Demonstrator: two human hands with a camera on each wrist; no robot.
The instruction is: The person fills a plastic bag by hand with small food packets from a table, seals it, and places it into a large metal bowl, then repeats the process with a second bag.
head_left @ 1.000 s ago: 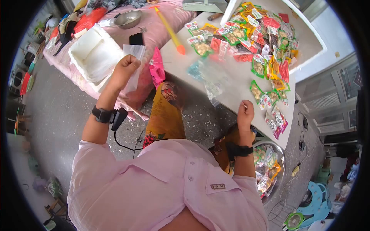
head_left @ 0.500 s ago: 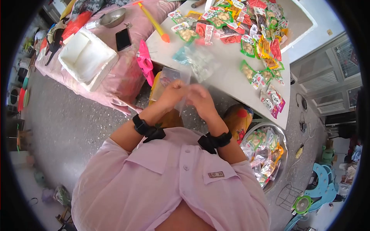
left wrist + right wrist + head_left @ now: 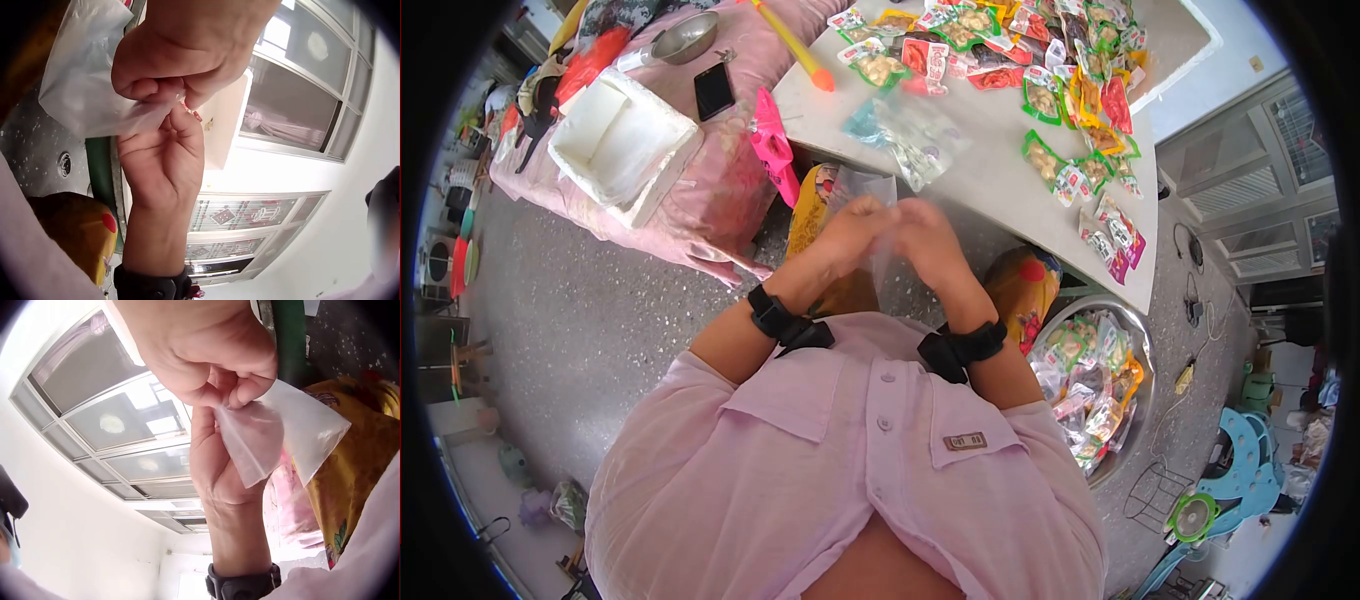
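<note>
Plastic bag (image 3: pixel 866 190), seemingly empty, is pinched by left hand (image 3: pixel 847 232) and right hand (image 3: pixel 925 240), while snack packets (image 3: pixel 1090 100) at one o'clock lie unbagged on the tabletop (image 3: pixel 1000 180).

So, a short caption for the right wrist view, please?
Right hand and left hand pinch the edge of a clear bag.

both hands meet in front of the chest at the clear bag (image 3: pixel 868 187). left hand (image 3: pixel 850 228) pinches the bag's edge, thumb against curled fingers. right hand (image 3: pixel 927 240) pinches the same edge just beside it, fingers touching. elbows bent, forearms angled inward toward the bag.
</note>
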